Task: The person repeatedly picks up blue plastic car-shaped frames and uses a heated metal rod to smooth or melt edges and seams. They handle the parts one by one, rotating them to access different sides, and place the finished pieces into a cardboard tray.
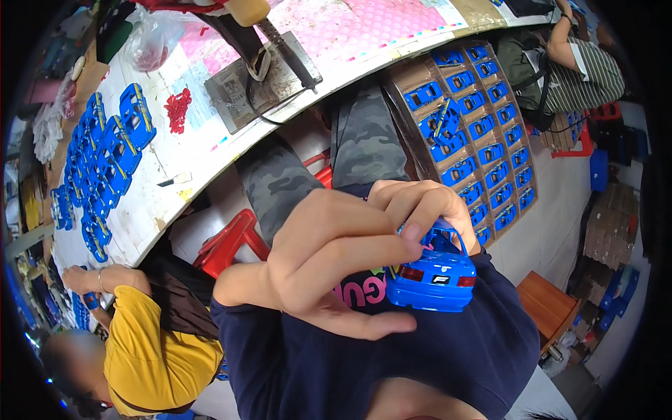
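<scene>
Blue toy car (434,274) sits in the person's two hands, close to the chest and over a dark blue shirt (294,364). We see its back end, with two red lights. The left hand (329,266) is the big one in front. Its fingers curl across toward the car, and its thumb lies under the car's left side. One fingertip pokes at the top of the car. The right hand (427,203) is bent over the roof from above, and its fingers close around the top of the car. Both hands are partly closed on the car.

Past the hands are the person's knees in grey spotted trousers (364,140). A red stool (231,245) stands on the left. On the right, a brown cardboard tray (409,77) holds many rows of blue car bodies (490,150). Above the knees is a long white table (154,189). More blue car parts (105,161) lie in a heap on its left side, near a small pile of red bits (178,109). A metal tool on a grey plate (231,91) stands on the table too.

Another person in a yellow shirt (154,350) sits at the lower left. A third person in a striped shirt (595,73) sits at the upper right.
</scene>
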Demonstrator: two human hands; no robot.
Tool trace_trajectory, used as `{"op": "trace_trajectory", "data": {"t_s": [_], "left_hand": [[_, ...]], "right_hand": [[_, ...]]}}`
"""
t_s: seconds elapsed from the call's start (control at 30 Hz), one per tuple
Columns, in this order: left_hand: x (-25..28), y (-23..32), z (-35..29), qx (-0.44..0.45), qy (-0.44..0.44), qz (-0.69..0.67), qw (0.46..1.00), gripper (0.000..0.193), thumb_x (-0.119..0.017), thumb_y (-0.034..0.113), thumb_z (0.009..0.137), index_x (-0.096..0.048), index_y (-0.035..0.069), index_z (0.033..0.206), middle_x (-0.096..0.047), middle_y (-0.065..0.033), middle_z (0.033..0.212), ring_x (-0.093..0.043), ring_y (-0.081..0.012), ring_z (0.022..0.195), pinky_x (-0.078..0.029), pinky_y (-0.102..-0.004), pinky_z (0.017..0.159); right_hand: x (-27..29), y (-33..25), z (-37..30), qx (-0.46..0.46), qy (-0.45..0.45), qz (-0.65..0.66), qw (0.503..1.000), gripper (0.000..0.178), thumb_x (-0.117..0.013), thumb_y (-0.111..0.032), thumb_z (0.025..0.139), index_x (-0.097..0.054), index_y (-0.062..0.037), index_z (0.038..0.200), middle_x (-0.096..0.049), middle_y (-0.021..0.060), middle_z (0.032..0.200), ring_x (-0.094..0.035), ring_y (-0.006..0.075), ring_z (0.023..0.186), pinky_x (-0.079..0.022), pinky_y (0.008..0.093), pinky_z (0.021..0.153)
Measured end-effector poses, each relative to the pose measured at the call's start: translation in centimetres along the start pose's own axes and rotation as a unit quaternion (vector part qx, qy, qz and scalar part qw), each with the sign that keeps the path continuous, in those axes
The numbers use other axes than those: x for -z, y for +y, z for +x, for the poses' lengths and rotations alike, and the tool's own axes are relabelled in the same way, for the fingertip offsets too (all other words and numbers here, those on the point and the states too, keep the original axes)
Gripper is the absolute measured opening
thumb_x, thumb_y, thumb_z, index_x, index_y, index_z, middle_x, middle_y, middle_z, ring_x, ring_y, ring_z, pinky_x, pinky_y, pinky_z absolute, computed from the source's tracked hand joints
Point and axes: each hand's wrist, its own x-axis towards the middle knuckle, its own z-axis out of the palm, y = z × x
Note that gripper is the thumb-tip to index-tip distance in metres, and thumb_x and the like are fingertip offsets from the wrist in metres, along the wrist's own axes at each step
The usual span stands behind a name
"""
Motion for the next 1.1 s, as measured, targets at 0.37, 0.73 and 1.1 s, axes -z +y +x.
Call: {"op": "trace_trajectory", "data": {"t_s": [0.37,0.73,1.1], "left_hand": [[-2.8,-1.4,-2.0,-0.106,0.117,0.050,0.986,0.028,-0.067,0.007,0.062,-0.054,-0.003,0.084,-0.057,-0.0159,0.077,-0.057,-0.0231,0.065,-0.045,-0.0266,0.050],[-2.4,-1.4,-2.2,-0.130,0.049,0.109,0.984,0.021,-0.062,0.009,0.068,-0.060,0.004,0.088,-0.055,-0.0137,0.083,-0.057,-0.0206,0.068,-0.045,-0.0247,0.051],[-3.1,-1.7,-1.9,-0.161,0.043,0.181,0.969,0.021,-0.056,0.005,0.065,-0.055,0.009,0.086,-0.057,-0.0099,0.081,-0.056,-0.0171,0.065,-0.042,-0.0225,0.050]], "right_hand": [[1.6,-0.1,-0.9,-0.065,-0.017,0.092,0.994,0.072,-0.068,-0.033,0.059,-0.042,0.0125,0.110,-0.049,0.0243,0.107,-0.051,0.0310,0.096,-0.040,0.0372,0.081],[2.0,-0.4,-1.5,-0.066,-0.044,0.132,0.988,0.076,-0.073,-0.028,0.060,-0.034,0.0122,0.112,-0.046,0.0239,0.108,-0.049,0.0308,0.099,-0.039,0.0380,0.086],[2.5,0.2,-2.0,-0.045,-0.057,0.129,0.989,0.073,-0.074,-0.030,0.059,-0.040,0.0102,0.110,-0.049,0.0241,0.106,-0.051,0.0312,0.095,-0.041,0.0386,0.080]]}}
